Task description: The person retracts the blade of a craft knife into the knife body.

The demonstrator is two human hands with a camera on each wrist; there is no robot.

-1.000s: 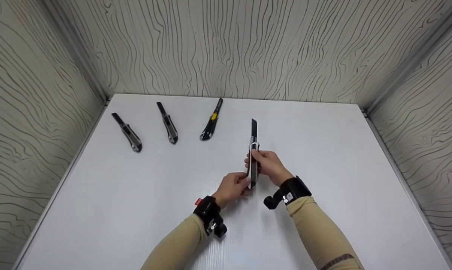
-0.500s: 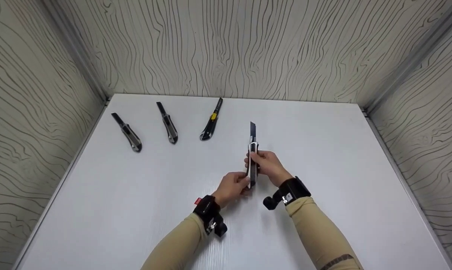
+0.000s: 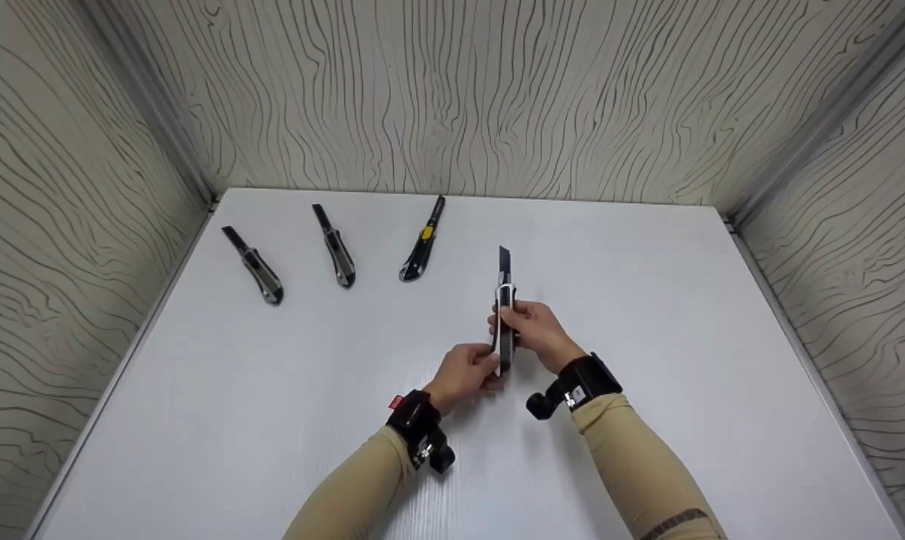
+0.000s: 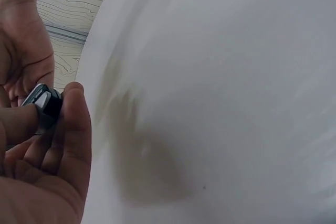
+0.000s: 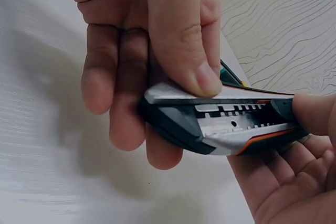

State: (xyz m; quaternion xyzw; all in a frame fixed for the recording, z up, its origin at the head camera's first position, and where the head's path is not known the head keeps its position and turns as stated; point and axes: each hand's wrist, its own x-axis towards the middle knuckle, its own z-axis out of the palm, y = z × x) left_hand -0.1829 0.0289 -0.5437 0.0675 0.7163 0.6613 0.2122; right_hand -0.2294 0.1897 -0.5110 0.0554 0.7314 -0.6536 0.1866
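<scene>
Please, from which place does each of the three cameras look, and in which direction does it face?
Head: sits high, faces forward and down at the white table; shows both forearms, left hand, right hand holding the utility knife.
Left wrist: sits at the left wrist, looks past the left hand's fingers across the table.
Right wrist: sits at the right wrist, looks close at the right hand's thumb on the knife.
Shared: all three show the knife in both hands.
</scene>
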